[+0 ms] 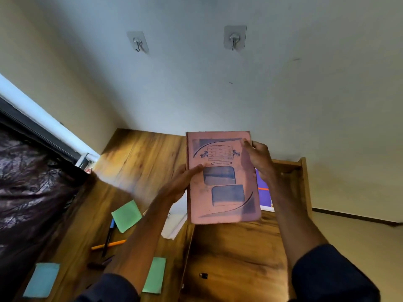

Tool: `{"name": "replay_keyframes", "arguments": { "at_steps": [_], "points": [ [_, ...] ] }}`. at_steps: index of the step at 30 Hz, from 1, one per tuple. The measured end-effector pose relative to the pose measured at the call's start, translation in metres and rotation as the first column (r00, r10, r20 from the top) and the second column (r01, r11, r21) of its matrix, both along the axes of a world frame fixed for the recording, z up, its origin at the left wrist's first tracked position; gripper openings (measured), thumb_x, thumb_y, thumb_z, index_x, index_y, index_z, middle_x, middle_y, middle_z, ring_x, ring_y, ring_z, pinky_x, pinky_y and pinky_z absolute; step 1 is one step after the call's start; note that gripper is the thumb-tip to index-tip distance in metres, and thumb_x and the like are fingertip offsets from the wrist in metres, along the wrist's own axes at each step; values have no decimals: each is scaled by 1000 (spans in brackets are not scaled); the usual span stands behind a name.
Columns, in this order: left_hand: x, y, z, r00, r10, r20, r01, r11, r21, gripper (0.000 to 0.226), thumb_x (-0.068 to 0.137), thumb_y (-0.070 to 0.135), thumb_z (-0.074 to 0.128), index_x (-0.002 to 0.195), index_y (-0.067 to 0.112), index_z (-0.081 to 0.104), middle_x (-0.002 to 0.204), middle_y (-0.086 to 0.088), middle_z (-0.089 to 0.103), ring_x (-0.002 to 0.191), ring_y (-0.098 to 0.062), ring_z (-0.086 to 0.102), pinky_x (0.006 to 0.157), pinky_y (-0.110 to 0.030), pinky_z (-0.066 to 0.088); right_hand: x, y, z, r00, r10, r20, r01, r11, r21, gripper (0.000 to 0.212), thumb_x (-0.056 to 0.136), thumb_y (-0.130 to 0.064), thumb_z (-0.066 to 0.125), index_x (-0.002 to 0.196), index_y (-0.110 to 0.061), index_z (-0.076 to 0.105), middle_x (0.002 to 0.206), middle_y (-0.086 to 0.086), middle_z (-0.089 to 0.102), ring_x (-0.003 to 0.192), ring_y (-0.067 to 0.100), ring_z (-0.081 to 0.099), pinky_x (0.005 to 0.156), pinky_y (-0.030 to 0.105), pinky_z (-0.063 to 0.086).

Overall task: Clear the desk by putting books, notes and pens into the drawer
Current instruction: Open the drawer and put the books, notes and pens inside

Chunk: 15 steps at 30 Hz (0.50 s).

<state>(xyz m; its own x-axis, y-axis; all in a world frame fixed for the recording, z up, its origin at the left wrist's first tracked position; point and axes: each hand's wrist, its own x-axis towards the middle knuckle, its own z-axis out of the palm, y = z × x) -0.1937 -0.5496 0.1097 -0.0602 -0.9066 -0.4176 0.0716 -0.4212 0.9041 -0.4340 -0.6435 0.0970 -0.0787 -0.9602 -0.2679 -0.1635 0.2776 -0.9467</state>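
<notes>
- two green square paper notes (155, 275), one pale blue paper note (41, 280), orange pencil (117, 243), black pen with blue cap (110, 231), sheaf of white papers (174, 225): all lie on the brown wooden desk (139, 155), none stowed yet. risk: the left forearm passes right above them, and a low sweep could brush them to the floor.
- open wooden drawer (235, 253): right of the desk, near floor bare but for a small black item, too small to name.
- worn pink rectangular book with blue printed cover (222, 177): held upright in the air over the drawer, touching nothing below.
- left hand (181, 184): thumb clamped on the front cover at the left edge; other fingers hidden behind.
- right hand (259, 162): thumb on the cover, fingers wrapped round the right edge. risk: an edge-only hold may slip, or a corner may catch the drawer wall.
- purple-covered book (262, 186): flat at the drawer's far end. risk: the pink one lands askew on it and jams closing.
</notes>
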Motion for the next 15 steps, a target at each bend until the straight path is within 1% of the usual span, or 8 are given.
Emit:
{"name": "replay_keyframes", "arguments": {
  "at_steps": [1, 3, 5, 7, 9, 11, 12, 15],
  "points": [
    [-5, 1, -3, 998, 56, -4, -56, 998, -15, 30, 97, 30, 65, 125, 21, 60, 117, -7, 74, 104, -30, 73, 85, -51, 61, -2, 0, -4, 998, 20, -66, -20, 1000, -3, 34, 89, -43, 69, 84, -9, 70, 73, -5, 68, 66, 13, 62, 60, 28, 49],
    [-16, 4, -11, 985, 169, -26, -169, 985, -23, 31, 97, 31, 65, 124, 18, 62, 116, -8, 74, 103, -31, 72, 80, -44, 61, -11, 11, -24, 986, 35, -166, -26, 998, 52, 32, 80, -35, 80, 100, -11, 71, 97, 2, 76, 84, 19, 70, 77, 36, 57],
    [-31, 7, -17, 958, 274, -85, -273, 962, 27, 31, 98, 29, 62, 127, 16, 60, 116, -10, 73, 104, -31, 70, 74, -39, 59, -24, 36, -46, 960, -39, -277, 67, 993, 93, 55, 75, -37, 84, 118, -9, 64, 116, 1, 68, 100, 20, 65, 88, 39, 57],
    [-48, 9, -23, 917, 357, -180, -343, 934, 101, 34, 99, 27, 60, 131, 16, 57, 120, -11, 70, 106, -29, 67, 79, -41, 58, -35, 67, -60, 941, -216, -259, 256, 957, 133, 75, 70, -52, 83, 126, -9, 58, 119, 5, 67, 100, 19, 66, 77, 38, 59],
    [-69, 12, -31, 885, 394, -249, -363, 917, 164, 35, 100, 28, 59, 133, 17, 54, 124, -11, 69, 112, -29, 66, 92, -47, 58, -43, 93, -64, 937, -349, -23, 341, 899, 274, 66, 73, -52, 81, 118, -8, 61, 101, 5, 69, 83, 15, 67, 62, 30, 54],
    [-92, 17, -40, 869, 399, -294, -347, 914, 212, 34, 100, 26, 59, 133, 19, 52, 126, -11, 67, 115, -30, 65, 101, -52, 53, -44, 110, -65, 860, -359, 363, 171, 873, 458, 48, 83, -38, 78, 119, -10, 62, 106, 10, 71, 94, 22, 69, 70, 36, 58],
    [-102, 19, -45, 867, 390, -310, -329, 915, 233, 34, 100, 24, 60, 133, 20, 51, 127, -12, 66, 117, -31, 64, 103, -53, 51, -45, 118, -65, 800, -352, 485, 102, 877, 469, 46, 84, -32, 77, 123, -12, 61, 112, 12, 72, 103, 26, 70, 77, 40, 60],
    [-116, 21, -63, 924, 258, -283, -193, 952, 236, 35, 96, 27, 65, 129, 23, 52, 132, -13, 62, 123, -31, 60, 107, -53, 49, -52, 129, -70, 751, -407, 520, 185, 886, 426, 47, 85, -17, 76, 128, -18, 59, 119, 11, 72, 110, 28, 70, 88, 48, 59]
  ]
}}
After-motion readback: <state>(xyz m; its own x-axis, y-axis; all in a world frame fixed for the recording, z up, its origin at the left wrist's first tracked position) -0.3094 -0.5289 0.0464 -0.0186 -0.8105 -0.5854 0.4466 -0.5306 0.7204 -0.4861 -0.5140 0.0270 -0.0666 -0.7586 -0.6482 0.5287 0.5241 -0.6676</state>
